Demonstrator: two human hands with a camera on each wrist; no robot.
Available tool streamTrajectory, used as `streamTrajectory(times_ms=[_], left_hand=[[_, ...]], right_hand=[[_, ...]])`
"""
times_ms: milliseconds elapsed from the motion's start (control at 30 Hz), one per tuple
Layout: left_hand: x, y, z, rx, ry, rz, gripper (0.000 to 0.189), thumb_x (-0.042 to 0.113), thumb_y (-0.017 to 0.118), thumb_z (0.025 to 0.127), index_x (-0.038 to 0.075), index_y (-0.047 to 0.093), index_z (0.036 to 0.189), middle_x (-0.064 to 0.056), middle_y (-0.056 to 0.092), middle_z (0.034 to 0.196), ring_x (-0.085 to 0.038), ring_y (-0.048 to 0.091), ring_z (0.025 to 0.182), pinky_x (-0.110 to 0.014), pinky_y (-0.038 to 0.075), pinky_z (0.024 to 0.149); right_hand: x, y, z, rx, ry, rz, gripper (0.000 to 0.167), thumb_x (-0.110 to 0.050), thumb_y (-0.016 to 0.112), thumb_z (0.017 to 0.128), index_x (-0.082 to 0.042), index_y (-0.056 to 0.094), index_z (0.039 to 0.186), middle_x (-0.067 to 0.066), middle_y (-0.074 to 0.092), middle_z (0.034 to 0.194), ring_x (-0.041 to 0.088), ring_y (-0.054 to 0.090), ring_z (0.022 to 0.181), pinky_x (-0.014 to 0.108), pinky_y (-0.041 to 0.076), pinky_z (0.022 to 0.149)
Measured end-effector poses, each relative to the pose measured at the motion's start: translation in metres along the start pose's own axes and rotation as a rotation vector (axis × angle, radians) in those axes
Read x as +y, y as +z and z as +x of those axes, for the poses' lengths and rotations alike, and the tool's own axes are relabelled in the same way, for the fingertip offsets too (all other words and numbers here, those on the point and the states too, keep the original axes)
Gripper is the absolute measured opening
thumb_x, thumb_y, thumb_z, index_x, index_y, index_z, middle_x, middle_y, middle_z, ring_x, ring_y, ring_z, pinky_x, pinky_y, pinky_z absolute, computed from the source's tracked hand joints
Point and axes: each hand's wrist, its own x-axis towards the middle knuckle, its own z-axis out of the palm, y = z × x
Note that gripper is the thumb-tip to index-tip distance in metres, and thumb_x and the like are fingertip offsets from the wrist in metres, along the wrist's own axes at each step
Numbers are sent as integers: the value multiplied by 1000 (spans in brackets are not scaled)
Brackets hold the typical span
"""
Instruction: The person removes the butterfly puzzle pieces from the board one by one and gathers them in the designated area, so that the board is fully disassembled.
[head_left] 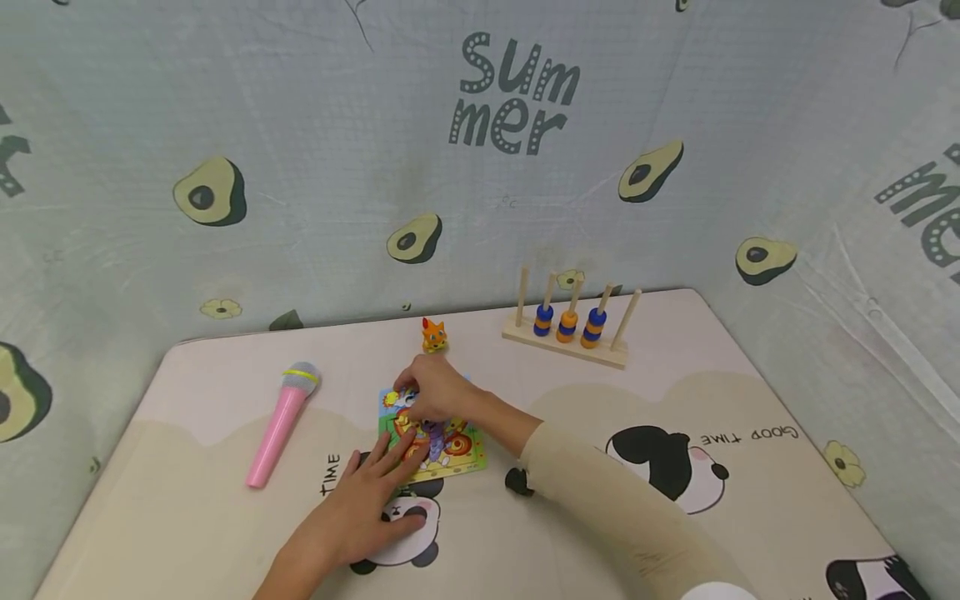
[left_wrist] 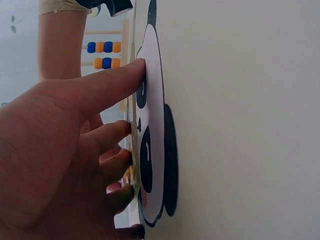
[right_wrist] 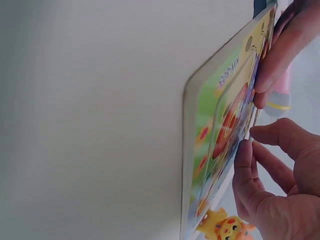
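Note:
A colourful puzzle board (head_left: 471,461) with a butterfly picture lies flat on the table. My left hand (head_left: 362,507) rests with its fingers spread, the fingertips on the board's near left part and the thumb on the table's panda print. Over the far side of the board is my right hand (head_left: 441,390), bent down from the right. In the right wrist view its thumb and index finger (right_wrist: 244,152) pinch the thin edge of a puzzle piece (right_wrist: 251,131) at the board's surface. Most of that piece is hidden by the fingers.
Just behind the board sits a small orange fox toy (head_left: 434,336). A pink toy microphone (head_left: 279,429) lies to the left. At the back right stands a wooden peg abacus (head_left: 564,343) with blue and orange beads. A patterned cloth wall (head_left: 322,167) rises behind the table.

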Motion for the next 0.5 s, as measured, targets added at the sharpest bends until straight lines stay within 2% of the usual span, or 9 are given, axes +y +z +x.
streamTrajectory(times_ms=[133,500], left_hand=[[0,0,0,9,1,7,84,52,75,91,22,41,162,-6,28,172,-46,18,159,-78,19,119],[0,-1,0,8,9,-3,84,51,74,91,23,40,162,-5,29,172,-45,18,159,-78,17,119]], right_hand=[[3,-5,-4,-10,-5,13,40,-20,89,82,-14,79,120,-4,76,112,7,63,99,18,54,85],[25,-18,-26,36,0,86,39,-18,89,82,-12,78,120,-2,74,111,9,62,98,21,54,86]])
